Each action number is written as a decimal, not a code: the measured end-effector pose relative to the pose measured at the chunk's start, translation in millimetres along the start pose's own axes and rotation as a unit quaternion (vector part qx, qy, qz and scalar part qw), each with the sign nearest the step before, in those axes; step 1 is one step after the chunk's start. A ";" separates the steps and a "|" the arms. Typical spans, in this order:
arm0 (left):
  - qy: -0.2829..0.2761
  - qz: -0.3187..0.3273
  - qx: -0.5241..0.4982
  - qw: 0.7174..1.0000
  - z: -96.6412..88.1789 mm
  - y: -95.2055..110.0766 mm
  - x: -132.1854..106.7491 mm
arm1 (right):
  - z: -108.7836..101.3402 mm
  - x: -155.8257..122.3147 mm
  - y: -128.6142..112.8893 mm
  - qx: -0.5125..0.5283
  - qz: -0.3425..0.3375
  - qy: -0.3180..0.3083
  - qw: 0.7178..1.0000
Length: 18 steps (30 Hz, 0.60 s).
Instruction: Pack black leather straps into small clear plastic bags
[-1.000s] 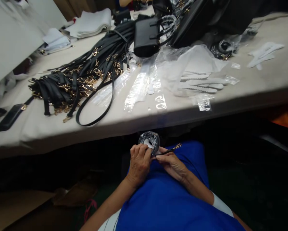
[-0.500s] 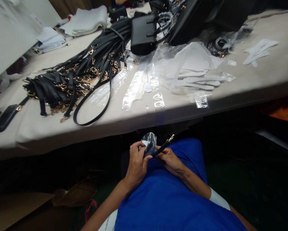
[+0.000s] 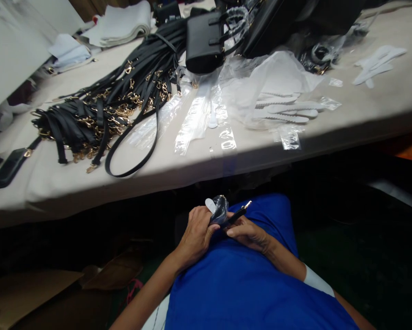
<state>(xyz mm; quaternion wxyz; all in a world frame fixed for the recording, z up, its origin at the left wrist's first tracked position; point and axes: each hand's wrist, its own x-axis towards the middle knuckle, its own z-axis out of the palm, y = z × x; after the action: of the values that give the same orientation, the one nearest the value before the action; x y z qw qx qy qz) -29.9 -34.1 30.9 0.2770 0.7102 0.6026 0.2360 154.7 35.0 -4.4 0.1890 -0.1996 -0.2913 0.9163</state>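
Observation:
Over my lap, a black strap (image 3: 238, 215) is partly wrapped in clear plastic film (image 3: 220, 211). My left hand (image 3: 196, 231) is closed on the wrapped bundle from the left, its thumb along the lower side. A white rounded tab (image 3: 210, 205) sticks up between that hand and the film. My right hand (image 3: 249, 233) grips the bundle's right side and the strap, its fingers partly hidden behind them. The strap's bare end points up to the right, with a gold clasp (image 3: 248, 205) at its tip.
On the cloth-covered table (image 3: 178, 172) lie a heap of black straps (image 3: 89, 119) with gold clasps, a small black handbag (image 3: 204, 43), clear plastic strips (image 3: 194, 121) and white tabs (image 3: 291, 112) by a plastic bag. Cardboard (image 3: 27, 293) lies low at left.
The wrapped bundle has shifted slightly right and down in my hands. The white tab now stands up clear of my left fingers, which have folded lower. The right thumb has come into view.

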 end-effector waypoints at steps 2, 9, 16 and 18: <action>-0.021 0.011 -0.001 1.000 -5.8 1.7 0.8 | -4.2 0.3 5.2 -0.017 -0.007 0.016 1.000; -0.062 0.034 -0.023 0.997 -8.4 15.7 4.8 | -16.0 2.9 21.9 -0.037 0.006 0.116 0.993; 0.026 0.046 0.090 0.995 18.7 18.2 11.6 | -12.3 0.9 17.3 0.019 0.026 0.133 0.991; 0.058 0.028 0.079 0.995 25.7 15.4 11.4 | -10.6 0.7 15.6 0.030 0.019 0.140 0.990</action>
<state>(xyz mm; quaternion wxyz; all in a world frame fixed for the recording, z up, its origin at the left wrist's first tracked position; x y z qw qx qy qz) 0.3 -27.5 22.4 0.1774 0.7315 0.6145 0.2361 155.5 28.3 -22.0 0.2164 -0.3257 -0.2306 0.8910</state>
